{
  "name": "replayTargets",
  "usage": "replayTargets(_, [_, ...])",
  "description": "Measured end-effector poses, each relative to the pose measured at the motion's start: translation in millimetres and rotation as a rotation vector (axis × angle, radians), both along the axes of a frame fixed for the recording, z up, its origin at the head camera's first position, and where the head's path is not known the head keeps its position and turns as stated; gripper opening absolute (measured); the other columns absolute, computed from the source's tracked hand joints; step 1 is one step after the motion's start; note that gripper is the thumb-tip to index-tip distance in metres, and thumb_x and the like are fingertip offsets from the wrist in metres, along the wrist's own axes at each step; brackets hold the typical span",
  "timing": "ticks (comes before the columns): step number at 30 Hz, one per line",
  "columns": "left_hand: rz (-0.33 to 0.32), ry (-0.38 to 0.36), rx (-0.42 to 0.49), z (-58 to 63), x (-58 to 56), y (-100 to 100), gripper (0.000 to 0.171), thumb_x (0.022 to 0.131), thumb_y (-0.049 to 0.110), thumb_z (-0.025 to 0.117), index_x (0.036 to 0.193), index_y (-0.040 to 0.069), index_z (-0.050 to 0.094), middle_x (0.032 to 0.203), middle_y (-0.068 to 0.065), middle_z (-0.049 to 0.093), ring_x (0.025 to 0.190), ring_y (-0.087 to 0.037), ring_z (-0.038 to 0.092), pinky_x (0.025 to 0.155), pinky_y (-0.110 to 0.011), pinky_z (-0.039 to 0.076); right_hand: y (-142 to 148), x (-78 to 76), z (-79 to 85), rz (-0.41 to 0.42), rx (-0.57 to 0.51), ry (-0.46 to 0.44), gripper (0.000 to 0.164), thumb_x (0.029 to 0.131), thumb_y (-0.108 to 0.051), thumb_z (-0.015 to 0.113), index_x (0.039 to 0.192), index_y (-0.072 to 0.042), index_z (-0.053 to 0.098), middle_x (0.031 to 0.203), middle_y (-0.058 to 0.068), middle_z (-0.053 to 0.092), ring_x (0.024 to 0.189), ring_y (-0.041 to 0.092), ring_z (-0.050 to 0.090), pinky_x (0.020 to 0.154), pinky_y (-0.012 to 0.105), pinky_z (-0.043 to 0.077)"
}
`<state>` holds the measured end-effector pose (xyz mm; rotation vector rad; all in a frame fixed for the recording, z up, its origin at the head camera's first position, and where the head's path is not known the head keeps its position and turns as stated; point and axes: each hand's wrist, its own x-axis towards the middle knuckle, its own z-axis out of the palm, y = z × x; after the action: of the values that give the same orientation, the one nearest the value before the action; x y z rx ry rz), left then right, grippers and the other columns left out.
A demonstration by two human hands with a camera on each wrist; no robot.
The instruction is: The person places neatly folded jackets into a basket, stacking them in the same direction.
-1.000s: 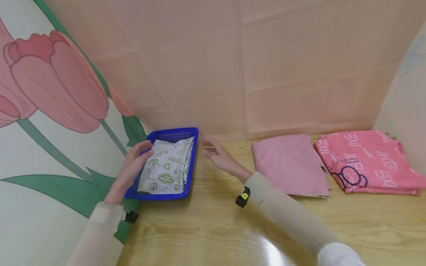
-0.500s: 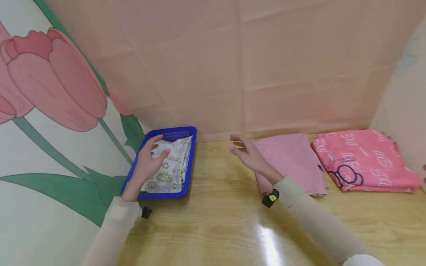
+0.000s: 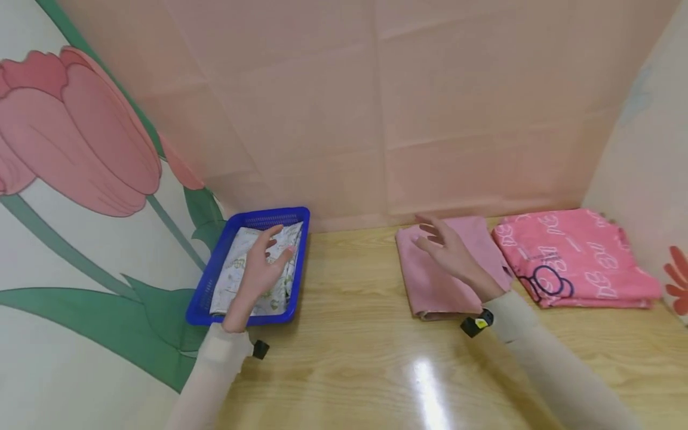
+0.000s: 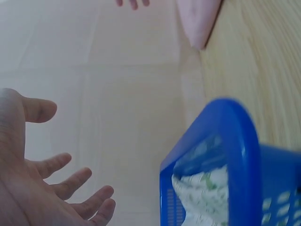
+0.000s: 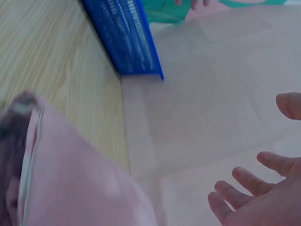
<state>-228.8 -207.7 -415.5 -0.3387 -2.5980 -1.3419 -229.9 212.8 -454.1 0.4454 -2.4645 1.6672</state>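
My left hand [image 3: 261,272] hovers over the blue plastic basket [image 3: 200,298] with fingers relaxed and apart, holding nothing. Inside the basket lies a folded white cloth with green print [image 3: 228,278], partly hidden behind that hand. My right hand [image 3: 446,248] is raised above a folded plain pink cloth [image 3: 424,292], its fingers loosely bent around nothing. In the left wrist view the left hand [image 4: 51,188] is beside the basket rim [image 4: 244,155]. The right wrist view shows the right hand [image 5: 263,188] apart from the pink cloth [image 5: 84,179].
A folded bright pink cloth with white bow prints [image 3: 580,257] lies to the right of the plain one. A wooden table [image 3: 344,346] carries everything. Behind it hangs a pale pink sheet [image 3: 322,119], and a wall with painted tulips [image 3: 102,131] stands on the left.
My right hand has moved right, from beside the basket to above the plain pink cloth. The left hand has shifted right, from the basket's left edge to over its middle.
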Motion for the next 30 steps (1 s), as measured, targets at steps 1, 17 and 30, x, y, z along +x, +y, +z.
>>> replayTargets(1, [-0.002,0.003,0.007,-1.0,-0.4,3.0,0.06,0.103,0.025,0.071,0.158,0.014,0.05,0.161,-0.014,0.051,0.144,-0.043,0.051,0.116,-0.063,0.041,4.5,1.1,-0.2,-0.008,0.004,0.001,0.06,0.107,-0.018,0.064,0.161,-0.005,0.042,0.166,0.023,0.042,0.152,0.051,0.04,0.122,0.069,0.033])
replayTargets(17, [-0.048,0.054,0.038,-15.4,-0.6,45.5,0.06,0.099,0.017,0.074,0.154,0.005,0.053,0.159,-0.021,0.052,0.137,-0.047,0.056,0.113,-0.065,0.045,43.8,15.0,-5.8,-0.086,0.093,0.009,0.063,0.105,-0.018,0.069,0.159,0.002,0.043,0.162,0.03,0.044,0.147,0.056,0.042,0.12,0.07,0.035])
replayTargets(30, [-0.085,0.017,0.13,-34.1,-1.0,83.5,0.061,0.097,0.018,0.075,0.153,0.004,0.054,0.156,-0.021,0.056,0.135,-0.047,0.058,0.11,-0.067,0.046,75.2,23.6,-17.3,-0.135,0.098,0.007,0.066,0.104,-0.017,0.069,0.159,0.005,0.04,0.162,0.035,0.039,0.145,0.062,0.039,0.116,0.076,0.033])
